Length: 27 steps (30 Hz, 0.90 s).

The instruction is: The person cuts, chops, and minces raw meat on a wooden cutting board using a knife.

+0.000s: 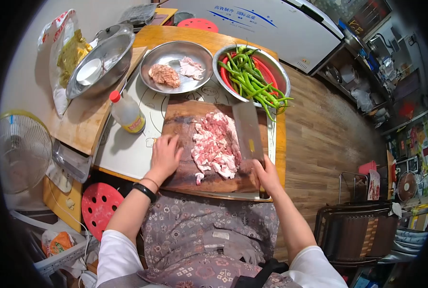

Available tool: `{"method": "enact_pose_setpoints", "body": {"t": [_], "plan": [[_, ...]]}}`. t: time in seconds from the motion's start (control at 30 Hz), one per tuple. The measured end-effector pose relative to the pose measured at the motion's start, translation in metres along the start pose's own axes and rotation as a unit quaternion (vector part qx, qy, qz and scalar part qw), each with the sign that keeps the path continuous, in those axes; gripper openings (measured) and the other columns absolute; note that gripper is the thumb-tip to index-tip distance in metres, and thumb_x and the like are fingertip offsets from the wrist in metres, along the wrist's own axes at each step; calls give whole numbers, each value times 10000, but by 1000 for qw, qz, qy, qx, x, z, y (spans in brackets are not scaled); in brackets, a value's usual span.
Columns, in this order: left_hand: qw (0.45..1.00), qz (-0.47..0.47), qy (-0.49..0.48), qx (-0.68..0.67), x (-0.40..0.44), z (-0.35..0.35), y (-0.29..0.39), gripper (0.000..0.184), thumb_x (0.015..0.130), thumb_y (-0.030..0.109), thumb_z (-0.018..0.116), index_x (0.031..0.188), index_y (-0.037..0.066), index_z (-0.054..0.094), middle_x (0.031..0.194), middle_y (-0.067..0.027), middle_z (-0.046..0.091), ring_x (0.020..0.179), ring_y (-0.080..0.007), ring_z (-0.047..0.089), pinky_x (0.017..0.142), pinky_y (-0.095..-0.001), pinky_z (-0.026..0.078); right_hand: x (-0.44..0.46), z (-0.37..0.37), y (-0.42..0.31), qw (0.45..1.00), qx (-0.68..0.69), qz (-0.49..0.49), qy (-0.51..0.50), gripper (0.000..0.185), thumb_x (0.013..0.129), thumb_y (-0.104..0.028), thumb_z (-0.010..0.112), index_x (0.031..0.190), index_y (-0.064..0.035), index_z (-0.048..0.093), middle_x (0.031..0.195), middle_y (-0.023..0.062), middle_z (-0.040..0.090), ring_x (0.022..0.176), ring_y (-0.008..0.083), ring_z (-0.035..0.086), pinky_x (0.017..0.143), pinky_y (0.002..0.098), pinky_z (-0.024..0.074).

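Chopped meat (pixel 216 144), one loose heap, pink with white fat, on a dark wooden cutting board (pixel 179 120); a small scrap (pixel 199 178) lies just off its near left edge. Cleaver (pixel 246 129), one, broad blade, slightly blurred, right of the heap; whether its edge touches the board cannot be told. Hazards, as judged: a cut, should the left fingers come across to the heap while the blade is moving; a slip, should fat or moisture reach the handle; pieces lost off the near edge, should the heap be pushed or spread that way. Left hand (pixel 165 156): fingers loosely bent, gripping nothing, at the board's left side, a bare strip of wood between them and the meat. Right hand (pixel 267 176): fingers closed around the cleaver's handle at the near right corner, the meat lying left of them and farther from the body. Adjacent, beyond the board on the counter (pixel 166 33): steel pan (pixel 152 56) with minced meat (pixel 164 76); bowl (pixel 284 79) of green peppers (pixel 246 72). Left: bottle (pixel 130 116), red cap, upright.
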<state>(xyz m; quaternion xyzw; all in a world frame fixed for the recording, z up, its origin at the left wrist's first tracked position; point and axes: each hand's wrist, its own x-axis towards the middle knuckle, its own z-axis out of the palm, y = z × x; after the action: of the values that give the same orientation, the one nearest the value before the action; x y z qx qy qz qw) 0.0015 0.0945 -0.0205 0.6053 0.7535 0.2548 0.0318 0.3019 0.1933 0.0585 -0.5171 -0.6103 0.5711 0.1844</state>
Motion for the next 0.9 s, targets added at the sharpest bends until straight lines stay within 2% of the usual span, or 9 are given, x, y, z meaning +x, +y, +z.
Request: {"method": "enact_pose_setpoints", "body": {"t": [0.07,0.1,0.3,0.33,0.4,0.6,0.67,0.73,0.9], "plan": [[999,3,43,-21,37,0,-6,380,778,173,644,1124,38,566,1123,-139,513,1069,-317,454,928,-414,370,-15,-4,21,995,89,29,28,158,951,-199,475,1018,-57,482,539,-2,434,362,87,411,324,250,340],[997,25,76,-16,57,6,-11,302,779,146,629,1054,28,587,1048,-139,558,1008,-321,496,893,-407,404,-23,-7,30,993,108,38,31,156,951,-201,478,1011,-58,472,535,1,431,362,95,414,328,252,351],[999,34,12,-36,160,56,-13,178,830,112,544,967,21,614,946,-167,616,928,-352,559,843,-427,448,-58,-19,64,979,182,81,40,154,949,-201,488,993,-63,436,559,9,440,374,99,419,342,251,371],[999,37,8,-33,167,62,-12,178,830,112,544,967,21,614,946,-167,616,928,-352,559,843,-427,448,-59,-22,67,979,177,89,40,157,948,-198,492,992,-62,429,567,11,443,379,99,423,346,252,375],[996,-59,-56,29,178,72,-11,198,867,129,486,970,30,625,968,-172,614,950,-350,559,847,-434,445,-59,-25,70,976,191,97,40,159,947,-193,496,1007,-62,428,574,11,444,392,96,428,353,252,381],[997,-55,-42,31,181,71,-11,208,886,156,470,982,53,622,937,-173,630,908,-363,585,785,-456,462,-53,-26,73,961,240,120,59,147,954,-177,479,1044,-74,423,592,6,431,402,89,423,360,245,381],[982,-114,-111,101,191,62,-2,201,886,187,486,980,63,614,892,-166,646,875,-365,604,765,-462,467,-49,-24,74,957,257,124,57,151,954,-175,480,1051,-74,422,593,6,429,404,87,422,362,242,380],[981,-111,-105,118,201,65,-2,200,879,212,508,942,69,632,865,-163,657,852,-365,620,746,-463,480,-48,-24,74,952,272,127,56,156,954,-173,480,1058,-74,421,593,6,427,407,85,420,365,238,379],[966,-109,-112,206,220,83,2,150,807,101,538,821,48,677,861,-193,663,833,-355,649,702,-441,521,-49,-29,74,953,272,123,43,192,955,-174,482,1097,-62,421,603,4,434,419,79,419,378,227,379]]}}
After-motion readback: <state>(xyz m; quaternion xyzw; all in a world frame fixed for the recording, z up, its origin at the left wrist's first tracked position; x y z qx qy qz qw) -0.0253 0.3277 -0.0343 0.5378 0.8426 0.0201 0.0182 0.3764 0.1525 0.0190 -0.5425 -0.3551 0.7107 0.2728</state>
